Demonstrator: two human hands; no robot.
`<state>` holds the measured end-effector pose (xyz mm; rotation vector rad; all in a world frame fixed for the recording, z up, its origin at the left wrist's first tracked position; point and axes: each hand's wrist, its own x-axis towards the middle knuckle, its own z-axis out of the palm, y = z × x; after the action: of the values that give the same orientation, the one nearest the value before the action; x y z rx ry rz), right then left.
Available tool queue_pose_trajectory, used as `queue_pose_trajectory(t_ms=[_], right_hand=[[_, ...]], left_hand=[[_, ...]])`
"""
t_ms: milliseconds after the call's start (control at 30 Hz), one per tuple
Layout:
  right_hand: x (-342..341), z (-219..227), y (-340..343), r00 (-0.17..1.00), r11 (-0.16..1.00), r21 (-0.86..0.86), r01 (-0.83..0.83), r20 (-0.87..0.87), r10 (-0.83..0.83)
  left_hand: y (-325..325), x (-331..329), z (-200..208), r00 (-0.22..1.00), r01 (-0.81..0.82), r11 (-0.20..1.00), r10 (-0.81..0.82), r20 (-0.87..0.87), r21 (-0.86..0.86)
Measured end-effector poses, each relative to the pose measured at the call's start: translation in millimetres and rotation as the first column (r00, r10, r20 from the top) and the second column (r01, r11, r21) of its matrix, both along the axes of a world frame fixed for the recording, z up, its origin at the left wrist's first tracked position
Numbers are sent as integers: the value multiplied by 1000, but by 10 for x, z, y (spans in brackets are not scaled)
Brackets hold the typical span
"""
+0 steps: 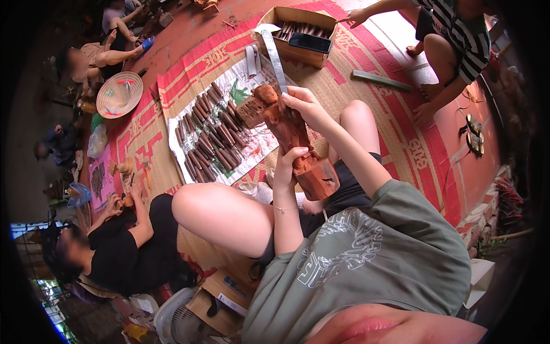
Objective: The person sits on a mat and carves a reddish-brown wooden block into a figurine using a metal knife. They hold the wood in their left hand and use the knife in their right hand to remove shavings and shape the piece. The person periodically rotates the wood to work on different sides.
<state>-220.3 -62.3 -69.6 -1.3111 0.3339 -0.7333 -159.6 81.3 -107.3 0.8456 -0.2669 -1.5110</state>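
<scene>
A reddish-brown carved wooden figure with a thick, uncut-looking base is tilted above my lap, its head end pointing away from me. My left hand is wrapped round its lower part, just above the base. Up by the head end, my right hand pinches a long, narrow grey strip, which reaches away past the figure and bends at its far end. The strip's material is unclear. Beside the figure's head shows a rough brown wooden piece; whether it belongs to the figure, I cannot tell.
Many dark-handled tools lie on a white sheet over the red-and-tan mat. Beyond stands a cardboard box of similar tools, with a phone on top. A flat bar lies right. Other people sit left and crouch right.
</scene>
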Motion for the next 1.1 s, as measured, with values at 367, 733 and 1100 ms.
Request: queue_pose_trajectory(t_ms=[367,733,1100], right_hand=[[27,68,59,1000,999,-42,7,-16,-8],[18,5,-26,1000,998,-67,-13,-9,13],[12,144,110,985,923,-379,65,-121,-119]], left_hand=[[3,-18,107,999,-8,1000,7,-48,-29],[-15,2,98,999,13,1000,-13,-49,14],[-3,-28,129,999,-49,999,49,-10,12]])
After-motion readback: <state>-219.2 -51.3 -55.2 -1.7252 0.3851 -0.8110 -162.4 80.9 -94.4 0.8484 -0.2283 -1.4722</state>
